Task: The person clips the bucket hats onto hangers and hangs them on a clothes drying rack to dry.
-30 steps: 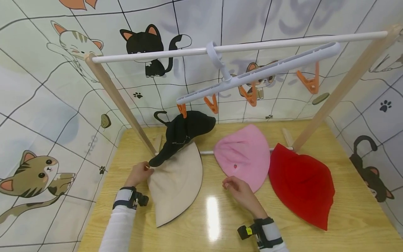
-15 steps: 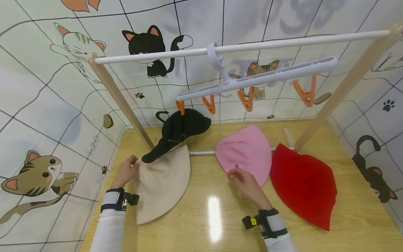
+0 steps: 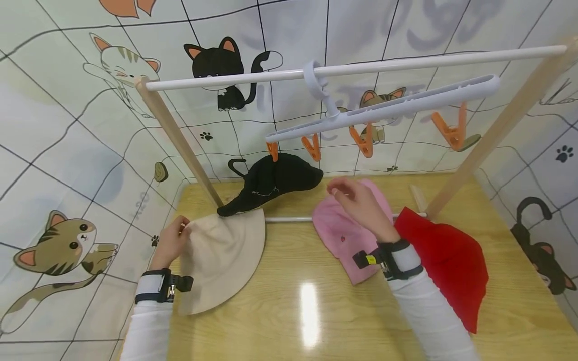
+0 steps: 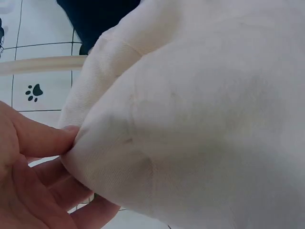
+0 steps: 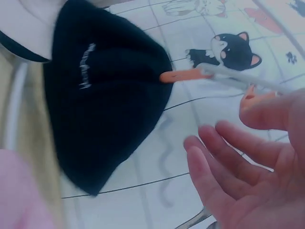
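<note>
My left hand (image 3: 171, 240) pinches the crown edge of a cream bucket hat (image 3: 221, 265) at the left; in the left wrist view, thumb and fingers grip its cloth (image 4: 143, 143). A black bucket hat (image 3: 284, 175) with small white lettering hangs from the leftmost orange clip (image 3: 273, 151) of a pale hanger (image 3: 384, 109). My right hand (image 3: 361, 203) is raised over a pink bucket hat (image 3: 329, 225), holding nothing. Its fingers are loosely bent in the right wrist view, close to another orange clip (image 5: 257, 98).
The hanger hooks over the white bar (image 3: 420, 61) of a rack with wooden legs (image 3: 180, 143). Several orange clips hang along it. A red bucket hat (image 3: 444, 265) lies on the wooden table (image 3: 280, 311) at the right. Cat-printed sheeting stands behind.
My left hand has moved left with the cream hat, which sits lower against the black hat. My right hand has risen from the pink hat's lower edge toward the clips. The hanger has swung slightly.
</note>
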The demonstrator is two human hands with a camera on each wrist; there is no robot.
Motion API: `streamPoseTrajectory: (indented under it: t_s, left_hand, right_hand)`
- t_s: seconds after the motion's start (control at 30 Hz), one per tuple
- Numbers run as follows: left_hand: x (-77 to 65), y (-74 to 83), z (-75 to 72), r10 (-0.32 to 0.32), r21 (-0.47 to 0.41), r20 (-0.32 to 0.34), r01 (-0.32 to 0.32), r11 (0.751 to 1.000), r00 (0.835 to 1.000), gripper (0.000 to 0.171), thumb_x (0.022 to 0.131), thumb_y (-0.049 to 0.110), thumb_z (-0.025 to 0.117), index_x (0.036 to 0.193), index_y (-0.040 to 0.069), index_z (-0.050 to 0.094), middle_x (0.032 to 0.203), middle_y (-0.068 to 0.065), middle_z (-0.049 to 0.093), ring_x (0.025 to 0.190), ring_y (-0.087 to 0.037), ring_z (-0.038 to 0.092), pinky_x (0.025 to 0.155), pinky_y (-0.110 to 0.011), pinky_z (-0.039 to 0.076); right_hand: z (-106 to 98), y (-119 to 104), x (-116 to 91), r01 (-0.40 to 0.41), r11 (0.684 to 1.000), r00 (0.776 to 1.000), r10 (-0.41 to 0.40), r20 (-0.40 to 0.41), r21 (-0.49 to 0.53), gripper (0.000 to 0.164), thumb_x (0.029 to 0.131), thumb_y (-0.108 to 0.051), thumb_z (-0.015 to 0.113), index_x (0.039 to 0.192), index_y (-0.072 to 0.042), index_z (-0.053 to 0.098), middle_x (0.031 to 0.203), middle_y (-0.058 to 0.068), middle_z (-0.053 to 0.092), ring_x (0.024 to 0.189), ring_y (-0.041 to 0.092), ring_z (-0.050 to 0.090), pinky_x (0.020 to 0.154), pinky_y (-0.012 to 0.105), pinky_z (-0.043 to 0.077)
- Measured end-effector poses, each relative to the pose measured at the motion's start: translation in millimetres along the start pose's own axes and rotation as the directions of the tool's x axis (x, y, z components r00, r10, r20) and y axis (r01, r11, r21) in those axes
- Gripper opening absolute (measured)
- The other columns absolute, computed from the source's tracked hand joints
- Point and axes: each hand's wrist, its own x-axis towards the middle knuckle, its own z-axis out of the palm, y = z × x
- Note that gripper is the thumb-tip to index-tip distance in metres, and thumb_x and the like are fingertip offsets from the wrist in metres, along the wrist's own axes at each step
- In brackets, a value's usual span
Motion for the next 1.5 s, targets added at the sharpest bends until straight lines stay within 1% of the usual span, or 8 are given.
streamPoseTrajectory:
  t_s: [0.2, 0.4, 0.5, 0.57, 0.7, 1.0, 1.37, 1.5]
  left_hand:
    - [0.5, 9.1, -6.5, 0.019, -0.009, -0.005, -0.019, 1.000, 1.000, 0.010, 0.096, -0.003, 0.048, 0.106, -0.003, 0.051, 0.092, -0.026, 0.059, 0.073, -0.034, 0.054, 0.059, -0.038, 0.042]
    - [4.5, 18.4, -12.7, 0.046, -0.015, -0.022, -0.047, 0.999, 0.999, 0.011, 0.096, -0.003, 0.048, 0.106, -0.002, 0.052, 0.094, -0.025, 0.059, 0.075, -0.034, 0.053, 0.062, -0.041, 0.042]
    - [4.7, 22.9, -13.4, 0.103, -0.010, -0.050, -0.104, 0.995, 0.993, 0.010, 0.095, -0.004, 0.050, 0.104, -0.002, 0.054, 0.091, -0.025, 0.062, 0.073, -0.035, 0.056, 0.061, -0.042, 0.043]
    - [4.6, 26.7, -13.5, 0.148, -0.006, -0.071, -0.149, 0.989, 0.986, 0.010, 0.094, -0.006, 0.052, 0.102, -0.003, 0.055, 0.088, -0.025, 0.063, 0.070, -0.034, 0.057, 0.060, -0.042, 0.043]
    - [4.9, 33.3, -13.6, 0.209, -0.002, -0.092, -0.210, 0.978, 0.974, 0.009, 0.092, -0.007, 0.054, 0.099, -0.002, 0.056, 0.085, -0.024, 0.064, 0.067, -0.033, 0.059, 0.058, -0.042, 0.043]
    - [8.1, 40.0, -13.1, 0.204, 0.002, -0.079, -0.205, 0.979, 0.976, 0.009, 0.092, -0.007, 0.053, 0.099, -0.003, 0.057, 0.088, -0.022, 0.064, 0.073, -0.033, 0.058, 0.063, -0.042, 0.043]
    - [10.5, 56.6, -11.0, 0.272, 0.009, -0.105, -0.273, 0.962, 0.956, 0.010, 0.089, -0.008, 0.058, 0.098, -0.002, 0.058, 0.086, -0.022, 0.066, 0.077, -0.036, 0.062, 0.067, -0.048, 0.047]
    - [10.5, 63.9, -11.0, 0.289, 0.004, -0.099, -0.290, 0.957, 0.952, 0.009, 0.089, -0.007, 0.058, 0.096, -0.002, 0.059, 0.085, -0.020, 0.066, 0.076, -0.034, 0.062, 0.066, -0.046, 0.047]
  right_hand:
    - [-10, -21, 30, 0.016, 1.000, 1.000, -0.016, -0.015, -0.009, 0.035, 0.099, -0.014, 0.051, 0.131, 0.000, 0.052, 0.128, 0.016, 0.057, 0.119, 0.029, 0.054, 0.098, 0.044, 0.043]
    - [-6, -37, 54, 0.022, 0.980, 0.999, -0.030, 0.038, 0.196, 0.044, 0.099, -0.008, 0.051, 0.139, 0.007, 0.041, 0.138, 0.021, 0.047, 0.126, 0.031, 0.046, 0.104, 0.044, 0.037]
    - [1, -40, 66, 0.102, 0.925, 0.995, -0.099, -0.026, 0.367, 0.034, 0.098, 0.001, 0.046, 0.129, 0.014, 0.046, 0.123, 0.018, 0.056, 0.114, 0.025, 0.053, 0.099, 0.037, 0.041]
    - [4, -41, 72, 0.163, 0.852, 0.986, -0.151, -0.065, 0.497, 0.028, 0.097, 0.006, 0.043, 0.121, 0.019, 0.044, 0.109, 0.013, 0.060, 0.103, 0.022, 0.058, 0.093, 0.032, 0.045]
    - [4, -42, 78, 0.151, 0.753, 0.986, -0.158, -0.046, 0.641, 0.030, 0.098, 0.006, 0.039, 0.126, 0.018, 0.041, 0.099, 0.007, 0.061, 0.094, 0.019, 0.062, 0.087, 0.026, 0.048]
    - [4, -48, 78, 0.024, 0.783, 0.988, -0.113, 0.105, 0.622, 0.030, 0.102, 0.000, 0.037, 0.130, 0.004, 0.047, 0.111, 0.018, 0.055, 0.096, 0.022, 0.059, 0.090, 0.030, 0.047]
    - [14, -40, 80, 0.113, 0.581, 0.965, -0.256, 0.049, 0.806, 0.037, 0.099, 0.008, 0.036, 0.111, -0.009, 0.067, 0.097, 0.009, 0.066, 0.086, 0.019, 0.065, 0.082, 0.025, 0.051]
    - [16, -39, 80, 0.127, 0.563, 0.957, -0.287, 0.049, 0.817, 0.031, 0.100, 0.006, 0.039, 0.114, -0.002, 0.065, 0.098, 0.011, 0.066, 0.087, 0.020, 0.064, 0.082, 0.026, 0.051]
